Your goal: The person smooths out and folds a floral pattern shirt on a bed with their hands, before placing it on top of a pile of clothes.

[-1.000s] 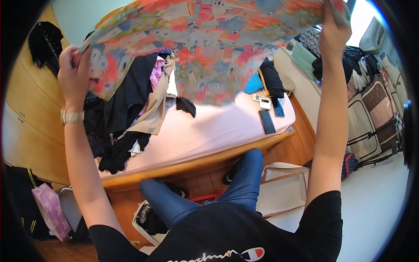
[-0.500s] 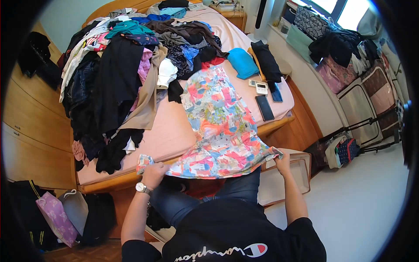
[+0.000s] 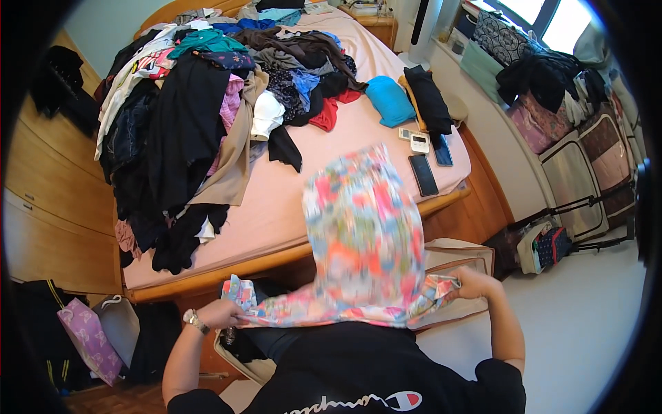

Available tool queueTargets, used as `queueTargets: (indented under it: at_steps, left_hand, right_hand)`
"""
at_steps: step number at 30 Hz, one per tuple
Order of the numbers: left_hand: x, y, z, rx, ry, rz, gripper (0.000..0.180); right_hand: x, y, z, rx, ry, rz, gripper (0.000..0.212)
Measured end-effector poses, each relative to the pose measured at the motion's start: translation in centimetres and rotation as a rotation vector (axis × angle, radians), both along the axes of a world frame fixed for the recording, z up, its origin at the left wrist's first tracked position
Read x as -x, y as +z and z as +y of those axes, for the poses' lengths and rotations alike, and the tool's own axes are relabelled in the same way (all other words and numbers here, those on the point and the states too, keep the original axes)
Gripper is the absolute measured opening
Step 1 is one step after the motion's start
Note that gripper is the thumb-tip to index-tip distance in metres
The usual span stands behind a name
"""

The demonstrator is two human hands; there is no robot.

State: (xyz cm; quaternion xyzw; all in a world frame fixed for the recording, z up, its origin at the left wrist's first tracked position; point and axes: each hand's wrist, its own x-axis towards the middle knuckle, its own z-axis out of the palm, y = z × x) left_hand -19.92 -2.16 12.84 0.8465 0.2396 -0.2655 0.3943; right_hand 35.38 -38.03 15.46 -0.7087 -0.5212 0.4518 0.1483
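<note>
A multicoloured patterned garment (image 3: 365, 234) is stretched between my hands, its far part blurred by motion above the bed's front edge. My left hand (image 3: 222, 314), with a watch on the wrist, is closed on one edge, and a small flap of the cloth sticks up beside it. On the other side my right hand (image 3: 476, 284) pinches the opposite edge. The garment's near edge runs across in front of my black T-shirt. Its exact kind is hard to make out.
A large heap of clothes (image 3: 186, 124) covers the bed's left side. Folded blue cloth (image 3: 387, 101), a rolled black garment (image 3: 427, 100), a small white timer (image 3: 419, 143) and a phone (image 3: 423, 175) lie at the right. An open beige fabric box (image 3: 458, 259) stands on the floor.
Both hands have moved nearer my body and farther apart, drawing the garment off the bed. Its far end has come toward me, uncovering the sheet and more of a black cloth.
</note>
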Motion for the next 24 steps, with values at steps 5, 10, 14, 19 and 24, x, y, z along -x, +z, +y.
queueTargets:
  at_steps: [5, 10, 14, 19, 24]
  left_hand:
    - [-3.8, 3.0, 9.5, -0.149, 0.197, -0.126, 0.016]
    - [-9.7, 15.6, 23.8, -0.796, 0.421, -0.970, 0.012]
    - [-9.9, 26.2, 26.8, -1.167, 0.578, -0.905, 0.021]
    - [-8.9, 28.6, 24.3, -1.471, 0.411, -0.968, 0.023]
    - [-6.8, 22.5, 17.5, -1.671, 0.055, -1.094, 0.005]
  right_hand:
    - [-6.6, 3.3, 11.1, -0.328, -0.122, -0.044, 0.020]
    - [-19.1, 16.4, 25.8, -1.249, -0.645, -0.126, 0.025]
    - [-17.1, 27.7, 29.8, -1.456, -0.670, -0.293, 0.030]
    - [-16.2, 28.1, 25.9, -1.445, -0.676, -0.215, 0.033]
    - [-11.0, 17.8, 17.7, -1.467, -0.635, -0.092, 0.037]
